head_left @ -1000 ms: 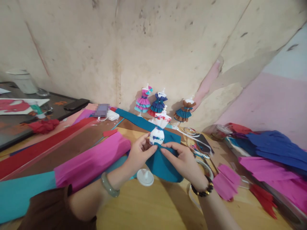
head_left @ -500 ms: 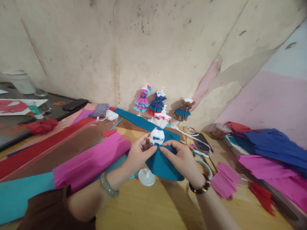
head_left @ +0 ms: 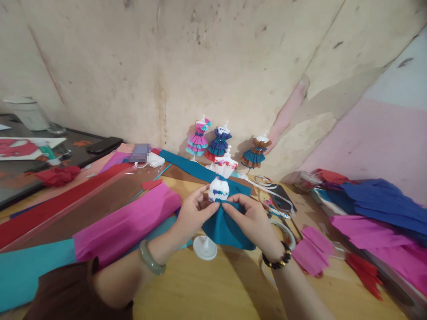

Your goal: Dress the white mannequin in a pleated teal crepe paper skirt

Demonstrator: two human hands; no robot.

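Sleeve (head_left: 76, 293), brown, at near left. Green bangle (head_left: 151, 258) on left wrist, dark bead bracelet (head_left: 278, 258) on right. Bare wood tabletop (head_left: 187, 293) between the forearms.

Round white base (head_left: 205, 249) just beyond, short stem upward; its link to the form above is hidden. Left hand (head_left: 194, 211): thumb pressed on the upper edge of a teal sheet (head_left: 223, 229), at the foot of a white dress form (head_left: 218, 189); other fingers curled alongside, partly hidden. Right hand (head_left: 251, 222): pinching the same edge, thumb and forefinger, tips close to left thumb. Sheet hangs below the hands. Form upright, smeared red at chest, blue lower down, blue band at waist.

Left side: turquoise sheet (head_left: 36, 266) meeting a magenta sheet (head_left: 130, 222). Right side: tape roll (head_left: 283, 233), pink piece (head_left: 313, 252), red piece (head_left: 365, 273); farther off, black phone (head_left: 283, 198), clear jar (head_left: 307, 181), blue folds (head_left: 383, 202).

Farthest, near the stained wall (head_left: 116, 66): three small dressed forms, pink-and-turquoise (head_left: 198, 138), navy-and-teal (head_left: 220, 141), brown-and-teal (head_left: 255, 153), the last set apart to the right.
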